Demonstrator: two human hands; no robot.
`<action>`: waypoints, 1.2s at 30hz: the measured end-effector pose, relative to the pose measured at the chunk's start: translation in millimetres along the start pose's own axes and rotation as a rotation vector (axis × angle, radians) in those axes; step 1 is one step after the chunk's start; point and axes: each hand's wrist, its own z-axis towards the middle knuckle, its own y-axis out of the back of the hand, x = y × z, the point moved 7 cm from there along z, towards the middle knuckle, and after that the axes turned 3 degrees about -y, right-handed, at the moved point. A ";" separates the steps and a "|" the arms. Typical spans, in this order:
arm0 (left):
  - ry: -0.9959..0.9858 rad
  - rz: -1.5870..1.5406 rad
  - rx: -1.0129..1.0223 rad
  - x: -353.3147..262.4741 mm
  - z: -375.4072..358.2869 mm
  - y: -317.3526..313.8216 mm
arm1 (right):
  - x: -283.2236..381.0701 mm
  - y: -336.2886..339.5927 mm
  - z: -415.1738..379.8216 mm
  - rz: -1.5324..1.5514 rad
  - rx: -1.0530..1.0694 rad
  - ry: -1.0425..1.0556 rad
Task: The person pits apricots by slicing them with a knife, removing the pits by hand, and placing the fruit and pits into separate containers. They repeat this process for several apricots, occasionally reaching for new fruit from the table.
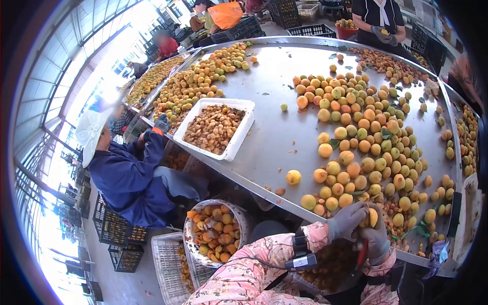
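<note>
Down at the table's near edge, the gloved left hand (346, 220) is closing around an apricot (371, 217), pressing it against the gloved right hand (377, 238), which is gripping a red-handled tool (362, 252) just below the fruit. Beyond the grip, loose apricots (363, 132) are spreading across the metal table (274, 127); far left of it, a white tray (216, 128) is holding pits.
</note>
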 end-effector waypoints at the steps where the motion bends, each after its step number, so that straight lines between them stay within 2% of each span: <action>1: -0.041 0.052 -0.036 0.5 -1.1 3.3 | -3.0 -1.2 0.6 0.019 0.024 0.010; 4: -0.006 0.114 -0.042 -6.9 -4.3 5.3 | 0.0 -9.2 -6.9 0.165 -0.066 -0.011; 5: -0.007 0.112 -0.043 3.7 -2.4 7.2 | -16.4 6.8 -4.5 0.162 -0.066 -0.012; 7: -0.410 0.234 -0.199 4.7 -1.5 18.6 | -48.9 45.6 0.7 0.181 0.069 0.157; 8: -0.126 -0.161 -0.223 2.2 -2.8 14.7 | -36.8 33.3 7.4 0.860 0.039 -0.084; 9: -0.129 -0.165 -0.220 3.0 -3.2 12.1 | -21.1 28.9 7.2 0.856 0.037 -0.082; 11: -0.249 -0.202 -0.167 -2.7 -4.6 1.9 | 1.3 18.9 4.6 0.681 0.105 -0.054; 12: -0.209 -0.085 -0.183 -17.2 -7.5 2.7 | 3.0 22.8 3.7 0.485 -0.086 -0.038; 13: 0.139 -0.407 -0.130 -7.4 -5.7 2.8 | 2.1 21.5 4.2 0.479 -0.040 -0.068; 14: 0.131 -0.698 -0.116 18.5 1.5 2.6 | 5.9 28.3 1.7 0.363 -0.155 0.039; 15: 0.166 -0.670 -0.270 22.5 1.6 11.9 | 23.8 17.4 -9.8 0.306 -0.244 0.095; 16: 0.196 -0.567 -0.298 -1.0 -3.2 21.3 | 34.2 12.6 -14.7 0.237 -0.193 0.111; 17: 0.065 -0.490 -0.298 11.6 3.0 36.1 | 42.7 5.6 -17.7 0.163 -0.151 0.158; 18: 0.040 -0.359 -0.330 -7.4 -2.6 43.2 | 41.8 2.8 -21.6 0.114 -0.115 0.183; 19: 0.088 -0.429 -0.325 -4.5 -5.1 49.5 | 44.6 -8.7 -32.0 -0.046 -0.161 0.124; 20: 0.142 -0.542 -0.363 -13.4 -9.9 47.8 | 36.8 -17.4 -38.0 -0.086 -0.104 0.120; 23: 0.100 -0.675 -0.398 -21.7 -24.7 49.4 | -8.9 -36.7 -57.2 -0.263 0.004 0.039; 24: 0.099 -0.681 -0.387 -20.5 -30.6 51.1 | -22.4 -36.6 -63.7 -0.630 0.024 0.052; 25: 0.091 -0.677 -0.342 -21.9 -42.5 49.9 | -31.8 -41.3 -77.7 -0.887 -0.045 0.142; 26: 0.089 -0.666 -0.306 -20.1 -50.3 51.0 | -42.2 -39.6 -79.5 -0.970 -0.048 0.038; 27: 0.103 -0.674 -0.301 -17.4 -57.2 51.9 | -52.5 -36.8 -81.9 -1.046 -0.050 -0.076; 30: 0.138 -0.686 -0.311 2.1 -73.1 55.0 | -75.8 -13.0 -85.5 -1.207 -0.131 -0.215; 32: 0.122 -0.689 -0.273 1.1 -81.5 55.4 | -72.0 -3.2 -86.8 -1.295 -0.208 -0.213; 33: 0.098 -0.683 -0.257 -4.6 -80.9 56.2 | -63.8 -1.7 -88.4 -1.239 -0.212 -0.216; 35: 0.079 -0.703 -0.240 -6.1 -82.3 57.3 | -46.7 -0.2 -91.0 -1.251 -0.267 0.032; 36: 0.039 -0.712 -0.228 -9.1 -81.9 58.6 | -34.9 -6.0 -91.9 -1.256 -0.275 0.027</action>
